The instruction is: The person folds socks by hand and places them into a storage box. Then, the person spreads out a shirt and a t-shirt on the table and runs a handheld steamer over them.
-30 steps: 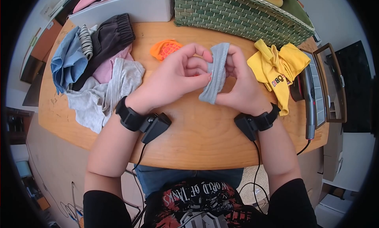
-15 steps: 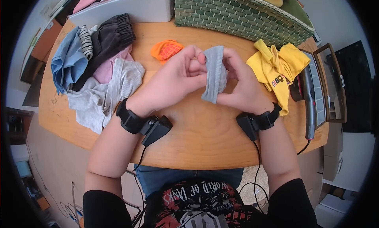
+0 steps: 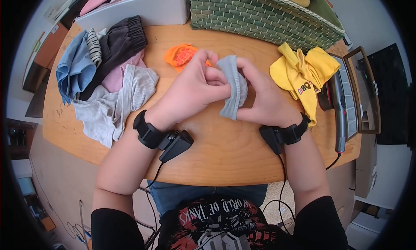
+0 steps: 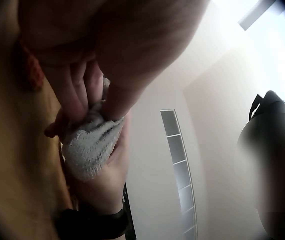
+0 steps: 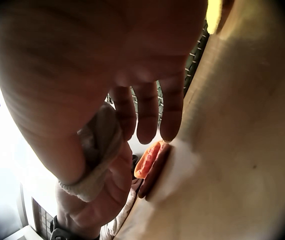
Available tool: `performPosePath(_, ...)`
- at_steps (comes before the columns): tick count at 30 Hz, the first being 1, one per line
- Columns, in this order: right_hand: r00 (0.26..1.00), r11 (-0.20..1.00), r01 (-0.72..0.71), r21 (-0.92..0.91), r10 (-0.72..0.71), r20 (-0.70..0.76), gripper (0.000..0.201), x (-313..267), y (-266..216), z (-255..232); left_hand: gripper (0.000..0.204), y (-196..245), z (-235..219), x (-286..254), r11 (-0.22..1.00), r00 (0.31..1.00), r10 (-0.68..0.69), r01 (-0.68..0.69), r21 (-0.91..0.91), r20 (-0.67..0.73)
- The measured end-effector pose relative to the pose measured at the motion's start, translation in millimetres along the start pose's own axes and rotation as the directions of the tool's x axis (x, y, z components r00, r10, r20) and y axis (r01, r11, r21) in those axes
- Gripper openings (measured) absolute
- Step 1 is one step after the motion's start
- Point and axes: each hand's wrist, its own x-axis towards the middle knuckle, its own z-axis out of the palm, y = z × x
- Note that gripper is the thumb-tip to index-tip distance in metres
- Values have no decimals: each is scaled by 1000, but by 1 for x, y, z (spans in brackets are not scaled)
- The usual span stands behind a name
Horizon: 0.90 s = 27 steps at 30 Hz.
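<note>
A small grey ribbed cloth piece [image 3: 234, 87] is held up over the table between both hands. From its left side my left hand [image 3: 190, 92] touches it, thumb and curled fingers at its edge. My right hand [image 3: 268, 96] grips the opposite side, thumb below and index finger above. In the left wrist view the fluffy grey cloth [image 4: 90, 150] bunches at the left fingertips. The right wrist view shows the cloth [image 5: 100, 155] stretched around the right thumb, with the other right fingers [image 5: 147, 112] extended. Behind the left hand lies an orange item [image 3: 177, 55] with a red grid pattern.
Blue, striped, dark, pink and light grey clothes [image 3: 117, 94] lie piled at the left. A yellow garment [image 3: 305, 72] is at the right, beside a grey-handled device [image 3: 340, 116] and a framed case [image 3: 364, 94]. A white bin [image 3: 151, 9] and green woven basket [image 3: 264, 18] stand behind.
The cloth has come down slightly toward the body and its tilt has changed. My left hand has shifted slightly right and down, its fingers spread differently at the edge.
</note>
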Motion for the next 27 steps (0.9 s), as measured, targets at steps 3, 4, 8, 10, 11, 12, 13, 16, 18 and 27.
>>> performPosePath(3, 996, 991, 88, -103, -86, 19, 76, 0, 5, 0, 66, 6, 4, -3, 983, 999, -27, 32, 182, -33)
performPosePath(4, 997, 994, 73, -84, -73, 6, 75, -1, 4, 0, 71, 5, 4, -3, 986, 1000, -11, 10, 165, 9)
performPosePath(8, 997, 995, -71, 64, 69, 29, 83, -1, -3, -1, 66, 3, 2, 1, 995, 991, 20, -32, 92, 130)
performPosePath(10, 999, 996, -46, 70, 45, 10, 84, -1, 3, 2, 61, 0, 3, 1, 996, 993, 21, -30, 80, 114)
performPosePath(11, 1000, 997, -20, 77, 21, -9, 84, -1, 6, 3, 57, 0, 3, 1, 997, 995, 22, -28, 68, 97)
performPosePath(12, 1000, 997, -20, 77, 21, -9, 84, 0, 6, 3, 57, 0, 3, 1, 997, 995, 21, -28, 68, 97)
performPosePath(13, 998, 997, -46, 62, 48, -29, 84, 0, 6, 3, 56, 0, 3, 2, 995, 995, 21, -30, 96, 94)
performPosePath(16, 996, 998, -42, -40, 38, -81, 78, 0, 6, 5, 53, 0, 3, 1, 992, 996, 19, -30, 120, 90)
performPosePath(18, 994, 992, -12, -129, -3, -110, 73, 1, 5, 7, 51, 0, 4, 1, 993, 996, 16, -27, 119, 90)
performPosePath(27, 992, 999, 11, -32, -15, -128, 77, 1, -1, 8, 51, 0, 1, 1, 994, 990, 33, -47, 96, 135)
